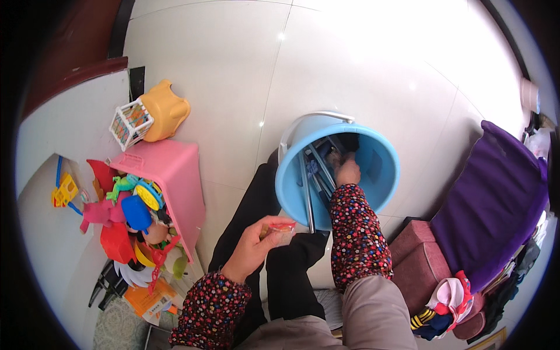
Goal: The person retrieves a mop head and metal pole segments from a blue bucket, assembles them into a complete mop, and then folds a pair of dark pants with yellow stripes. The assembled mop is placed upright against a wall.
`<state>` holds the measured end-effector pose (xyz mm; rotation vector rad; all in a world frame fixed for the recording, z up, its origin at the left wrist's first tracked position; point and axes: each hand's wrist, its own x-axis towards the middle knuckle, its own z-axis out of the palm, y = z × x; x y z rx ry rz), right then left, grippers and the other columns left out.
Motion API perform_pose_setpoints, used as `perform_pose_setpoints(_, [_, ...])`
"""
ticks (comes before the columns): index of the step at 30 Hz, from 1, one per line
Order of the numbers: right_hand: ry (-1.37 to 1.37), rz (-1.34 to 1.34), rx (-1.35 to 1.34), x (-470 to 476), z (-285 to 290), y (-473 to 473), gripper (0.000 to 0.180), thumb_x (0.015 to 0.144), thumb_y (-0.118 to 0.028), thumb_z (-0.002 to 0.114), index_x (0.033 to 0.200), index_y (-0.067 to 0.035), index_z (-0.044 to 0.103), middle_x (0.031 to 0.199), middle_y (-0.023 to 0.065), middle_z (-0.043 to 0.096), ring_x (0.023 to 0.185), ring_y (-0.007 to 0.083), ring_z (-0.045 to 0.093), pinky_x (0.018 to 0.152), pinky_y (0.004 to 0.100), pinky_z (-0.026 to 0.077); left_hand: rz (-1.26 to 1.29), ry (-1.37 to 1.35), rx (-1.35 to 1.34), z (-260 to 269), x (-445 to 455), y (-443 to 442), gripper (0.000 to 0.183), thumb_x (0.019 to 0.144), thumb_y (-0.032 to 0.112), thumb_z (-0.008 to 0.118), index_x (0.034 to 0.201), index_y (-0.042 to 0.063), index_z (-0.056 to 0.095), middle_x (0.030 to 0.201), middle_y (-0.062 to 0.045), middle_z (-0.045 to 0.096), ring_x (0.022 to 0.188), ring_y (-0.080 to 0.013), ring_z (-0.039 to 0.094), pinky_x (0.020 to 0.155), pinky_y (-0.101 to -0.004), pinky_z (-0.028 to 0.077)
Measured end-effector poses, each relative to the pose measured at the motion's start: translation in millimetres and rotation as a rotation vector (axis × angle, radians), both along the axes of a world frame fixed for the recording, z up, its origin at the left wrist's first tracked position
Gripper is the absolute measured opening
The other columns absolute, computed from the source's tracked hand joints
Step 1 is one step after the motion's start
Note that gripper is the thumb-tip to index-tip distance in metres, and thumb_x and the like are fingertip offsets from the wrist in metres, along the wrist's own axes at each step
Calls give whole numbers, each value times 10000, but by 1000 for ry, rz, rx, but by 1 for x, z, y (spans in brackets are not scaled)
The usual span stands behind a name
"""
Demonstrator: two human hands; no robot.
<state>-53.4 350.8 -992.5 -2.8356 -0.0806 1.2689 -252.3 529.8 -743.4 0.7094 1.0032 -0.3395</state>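
A large light-blue plastic bucket [337,131] with a white handle stands on the tiled floor between my legs. My right hand [348,169] reaches inside it, beside several metal tubes [308,192] and a bluish item; its fingers are partly hidden among dark contents, so I cannot tell whether it grips anything. Left of the bucket's near rim, above my dark trousers, my left hand [262,240] pinches a small clear plastic packet [284,233] with a red edge between thumb and fingers.
At left, a pink plastic bin [186,188] lies tipped with toys at its mouth, near a yellow stool [164,111] and a white-framed toy cube [131,124]. At right are a purple cloth [490,201], a reddish padded seat [420,262] and a pile of clothes [446,306].
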Motion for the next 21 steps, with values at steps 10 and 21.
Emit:
perform_pose_setpoints(10, [204,-473,888,-47,271,-45,140,978,-135,642,1038,-31,569,781,32,618,667,86,555,598,246,470,413,46,-118,-11,-22,-113,274,1053,242,504,1287,102,476,1222,-91,601,1123,-239,645,913,-427,576])
perform_pose_setpoints(21, [635,571,818,-184,436,-64,234,936,-95,642,1133,9,571,797,126,719,649,169,658,629,308,517,1122,-295,14,99,-175,-205,441,907,133,747,1262,79,490,1225,-103,602,1091,-204,640,877,-375,580])
